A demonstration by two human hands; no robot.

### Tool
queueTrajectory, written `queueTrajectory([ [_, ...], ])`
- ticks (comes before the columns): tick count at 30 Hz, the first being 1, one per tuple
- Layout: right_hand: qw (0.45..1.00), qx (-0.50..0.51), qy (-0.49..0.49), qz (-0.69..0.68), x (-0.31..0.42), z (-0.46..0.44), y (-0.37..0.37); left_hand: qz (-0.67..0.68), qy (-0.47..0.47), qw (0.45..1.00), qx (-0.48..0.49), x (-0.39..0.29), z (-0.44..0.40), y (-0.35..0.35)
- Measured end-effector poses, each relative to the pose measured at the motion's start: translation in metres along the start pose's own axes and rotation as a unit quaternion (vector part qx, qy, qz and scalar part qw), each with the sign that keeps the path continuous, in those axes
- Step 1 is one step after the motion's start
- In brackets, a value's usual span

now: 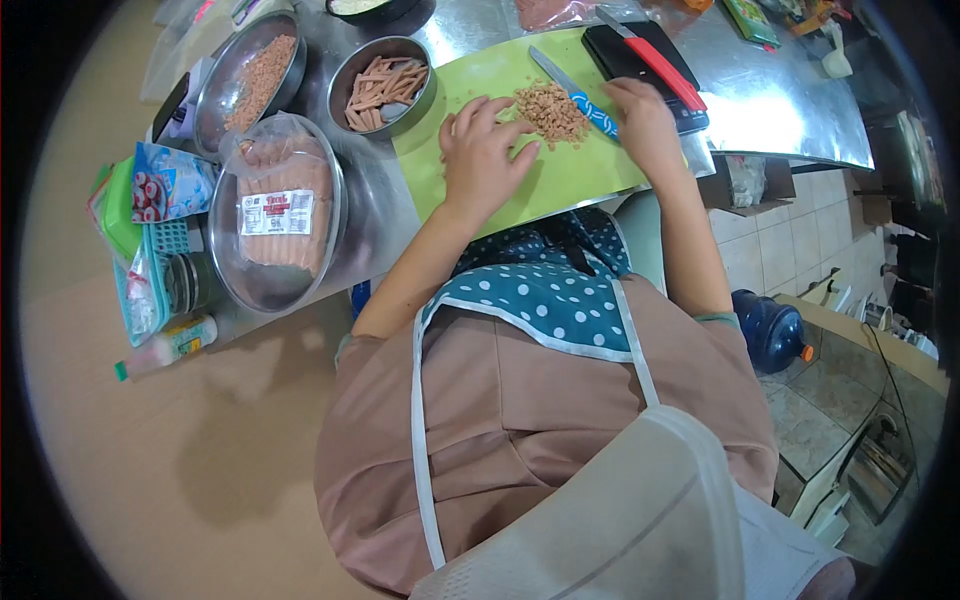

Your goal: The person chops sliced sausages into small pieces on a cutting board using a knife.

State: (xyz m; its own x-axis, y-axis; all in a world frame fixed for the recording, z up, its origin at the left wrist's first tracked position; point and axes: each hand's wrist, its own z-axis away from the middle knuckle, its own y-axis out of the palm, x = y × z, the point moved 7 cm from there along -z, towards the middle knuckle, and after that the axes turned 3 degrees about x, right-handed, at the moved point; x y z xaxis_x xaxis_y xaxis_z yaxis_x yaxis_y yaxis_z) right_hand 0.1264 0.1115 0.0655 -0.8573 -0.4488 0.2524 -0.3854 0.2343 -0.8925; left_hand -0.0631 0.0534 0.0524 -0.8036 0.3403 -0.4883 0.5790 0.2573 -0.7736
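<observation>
Small chopped pinkish-brown pieces (552, 111) lie in a heap on the green cutting board (430, 165). My left hand (485, 150) is over the board just left of the heap, fingers spread, holding nothing. A knife with a blue patterned handle (596, 113) lies on the board right of the heap. Beside that handle is my right hand (643, 115), its fingers bent and partly hidden; whether it touches anything is unclear. A red-handled knife (665, 72) rests on a black scale (625, 60) at the board's right end.
Left of the board, a steel bowl (427, 100) holds cut sausage strips (385, 88). Another bowl (291, 90) contains chopped bits. A large steel tray (335, 205) carries packaged sausages (290, 200). A teal basket (135, 300) and a bottle (170, 347) are at the table's left edge.
</observation>
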Motion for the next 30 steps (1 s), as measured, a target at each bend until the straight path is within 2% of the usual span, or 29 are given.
queueTrajectory([
  [2,0.978,0.06,-0.002,-0.202,0.021,0.001,-0.001,-0.029,0.04,0.999,0.021,-0.015,-0.008,0.008],
  [3,0.978,0.06,-0.003,-0.202,0.02,0.0,-0.003,-0.029,0.039,0.999,0.021,-0.02,-0.012,0.01],
  [6,0.981,0.005,-0.011,-0.193,0.007,-0.005,-0.015,-0.069,0.094,0.993,0.031,-0.035,-0.024,0.022],
  [8,0.985,-0.125,0.03,-0.111,-0.019,-0.011,-0.035,-0.123,0.123,0.983,0.06,-0.04,-0.029,0.035],
  [9,0.985,-0.126,0.031,-0.111,-0.035,-0.013,-0.033,-0.124,0.124,0.983,0.06,-0.04,-0.03,0.04],
  [11,0.986,-0.154,0.052,0.041,-0.063,-0.014,-0.032,-0.124,0.103,0.985,0.057,-0.036,-0.032,0.046],
  [12,0.986,-0.155,0.054,0.041,-0.068,-0.013,-0.033,-0.124,0.104,0.985,0.059,-0.037,-0.032,0.047],
  [14,0.991,0.025,0.134,0.011,-0.088,-0.015,-0.008,-0.12,0.103,0.985,0.072,-0.036,-0.032,0.049],
  [17,0.994,0.002,0.102,0.049,-0.09,-0.015,0.001,-0.1,0.095,0.989,0.051,-0.034,-0.032,0.047],
  [21,0.996,-0.006,0.086,0.033,-0.089,-0.018,0.005,-0.101,0.095,0.989,0.055,-0.034,-0.033,0.051],
  [24,0.998,-0.055,0.032,0.015,-0.08,-0.014,-0.002,-0.078,0.094,0.991,0.051,-0.037,-0.036,0.052],
  [27,0.994,-0.073,0.054,-0.059,-0.068,0.001,-0.02,-0.077,0.087,0.99,0.08,-0.038,-0.039,0.055],
  [29,0.964,-0.05,0.145,-0.219,-0.065,0.014,-0.034,-0.101,0.096,0.986,0.093,-0.038,-0.041,0.061],
  [30,0.963,-0.051,0.147,-0.218,-0.062,0.021,-0.04,-0.1,0.098,0.986,0.095,-0.039,-0.041,0.061],
])
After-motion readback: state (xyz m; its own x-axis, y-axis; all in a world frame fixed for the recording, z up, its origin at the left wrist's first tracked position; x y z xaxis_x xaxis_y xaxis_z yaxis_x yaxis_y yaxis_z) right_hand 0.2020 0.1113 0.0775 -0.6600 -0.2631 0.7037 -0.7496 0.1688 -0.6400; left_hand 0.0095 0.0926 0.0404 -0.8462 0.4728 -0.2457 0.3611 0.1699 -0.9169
